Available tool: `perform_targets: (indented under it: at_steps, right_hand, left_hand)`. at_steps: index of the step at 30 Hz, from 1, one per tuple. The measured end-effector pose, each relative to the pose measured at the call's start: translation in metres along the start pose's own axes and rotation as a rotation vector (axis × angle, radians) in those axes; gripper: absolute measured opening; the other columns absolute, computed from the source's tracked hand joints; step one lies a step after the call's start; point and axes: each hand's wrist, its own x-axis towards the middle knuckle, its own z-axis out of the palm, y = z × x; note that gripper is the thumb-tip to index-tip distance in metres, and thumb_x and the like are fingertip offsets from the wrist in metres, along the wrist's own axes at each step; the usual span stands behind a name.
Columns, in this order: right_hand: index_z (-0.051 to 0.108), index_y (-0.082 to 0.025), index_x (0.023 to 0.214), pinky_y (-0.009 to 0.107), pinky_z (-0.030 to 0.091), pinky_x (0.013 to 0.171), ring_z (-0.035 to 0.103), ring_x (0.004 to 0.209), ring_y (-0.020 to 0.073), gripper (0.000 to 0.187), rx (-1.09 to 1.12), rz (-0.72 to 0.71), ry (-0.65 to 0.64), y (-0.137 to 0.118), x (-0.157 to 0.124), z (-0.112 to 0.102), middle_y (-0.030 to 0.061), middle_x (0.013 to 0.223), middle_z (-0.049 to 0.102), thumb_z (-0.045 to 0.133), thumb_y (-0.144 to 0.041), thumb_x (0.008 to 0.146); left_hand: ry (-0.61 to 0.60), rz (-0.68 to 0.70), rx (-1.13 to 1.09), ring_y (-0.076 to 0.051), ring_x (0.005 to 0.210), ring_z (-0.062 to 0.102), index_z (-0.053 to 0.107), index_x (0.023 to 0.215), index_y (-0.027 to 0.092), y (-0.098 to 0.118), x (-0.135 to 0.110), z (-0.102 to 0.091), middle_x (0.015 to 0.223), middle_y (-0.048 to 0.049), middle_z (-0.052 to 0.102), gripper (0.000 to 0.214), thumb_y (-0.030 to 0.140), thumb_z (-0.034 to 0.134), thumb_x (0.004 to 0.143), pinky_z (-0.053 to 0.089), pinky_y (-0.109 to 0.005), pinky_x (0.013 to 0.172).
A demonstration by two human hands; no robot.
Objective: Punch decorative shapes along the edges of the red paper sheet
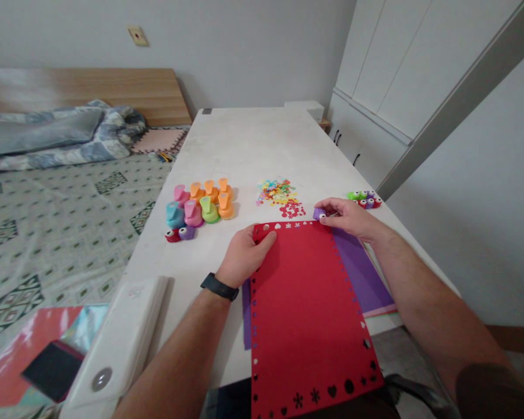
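A red paper sheet (305,302) with small shapes punched along its edges lies in front of me, its near end hanging past the table edge. My left hand (244,253) grips the sheet's far left corner, thumb on top. In my right hand (347,217) is a small purple craft punch (319,214), held at the sheet's far right corner. Whether the paper sits inside its slot I cannot tell. Purple paper (362,273) lies beneath the red sheet. Just beyond the far edge are red paper cutouts (292,209) and a pile of multicoloured cutouts (277,191).
Larger colourful punches (201,203) stand in rows on the left, with two small punches (180,234) before them. More small punches (365,199) sit beyond my right hand. A long white device (117,343) lies at the near left, beside the bed (91,233).
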Motion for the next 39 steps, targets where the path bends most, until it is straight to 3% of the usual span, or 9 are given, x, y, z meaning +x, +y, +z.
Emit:
perform_targets:
  at_steps: [12, 23, 39]
  right_hand:
    - [0.073, -0.021, 0.119, 0.037, 0.052, 0.089, 0.065, 0.090, 0.0193, 0.042, 0.014, 0.011, -0.090, 0.000, -0.003, -0.001, 0.0051, 0.102, 0.073, 0.080, -0.031, 0.079]
    - [0.073, -0.020, 0.116, 0.036, 0.054, 0.090, 0.068, 0.091, 0.0183, 0.049, 0.251, 0.145, -0.123, -0.008, -0.006, 0.002, 0.0056, 0.104, 0.075, 0.087, -0.024, 0.069]
    - [0.072, -0.019, 0.118, 0.036, 0.050, 0.094, 0.067, 0.095, 0.0181, 0.043, 0.261, 0.120, -0.168, -0.009, -0.007, 0.002, 0.0059, 0.106, 0.075, 0.083, -0.032, 0.079]
  left_hand:
    - [0.030, 0.015, 0.007, -0.021, 0.072, 0.066, 0.070, 0.092, 0.019, 0.002, -0.001, -0.001, 0.084, -0.0050, 0.076, 0.035, 0.054, 0.063, 0.091, 0.046, -0.027, 0.060]
    - [0.069, 0.033, -0.003, -0.018, 0.069, 0.063, 0.069, 0.089, 0.018, 0.006, -0.002, -0.002, 0.082, -0.0043, 0.075, 0.035, 0.053, 0.065, 0.091, 0.044, -0.026, 0.060]
    - [0.083, 0.021, -0.049, -0.015, 0.064, 0.059, 0.069, 0.090, 0.018, 0.009, -0.002, -0.001, 0.078, -0.0015, 0.072, 0.036, 0.054, 0.066, 0.089, 0.043, -0.024, 0.058]
